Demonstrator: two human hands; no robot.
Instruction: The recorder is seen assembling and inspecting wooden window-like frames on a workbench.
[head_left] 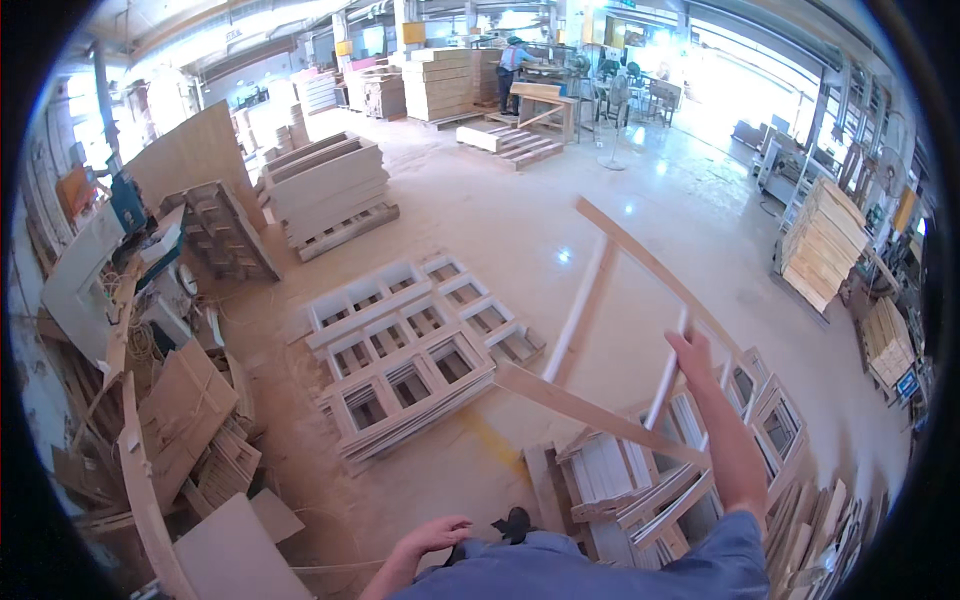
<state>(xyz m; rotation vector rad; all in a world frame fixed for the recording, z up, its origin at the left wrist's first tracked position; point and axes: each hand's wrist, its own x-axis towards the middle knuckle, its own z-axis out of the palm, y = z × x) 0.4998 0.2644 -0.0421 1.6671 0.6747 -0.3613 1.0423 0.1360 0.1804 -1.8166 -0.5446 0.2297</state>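
My right hand (693, 360) is closed around the narrow crossbar of a light wooden frame (598, 411), with the arm reaching out to the right. The frame hangs tilted in the air, its two long rails joined by crossbars. Below and beside it lies a heap of wooden frames (615, 470). My left hand (436, 534) is low in front of my body, fingers loosely stretched and apart, with nothing visible in it. On the floor ahead, a stack of window-like wooden frames (405, 350) rests on slatted supports.
Boards on a pallet (330, 195) stand at the far left. Scrap panels (185, 410) and an arched strip (145, 490) crowd the left side. Stacked planks (822, 245) stand at right, loose strips (815, 530) at lower right. A person (512, 68) works far back near a fan (617, 100).
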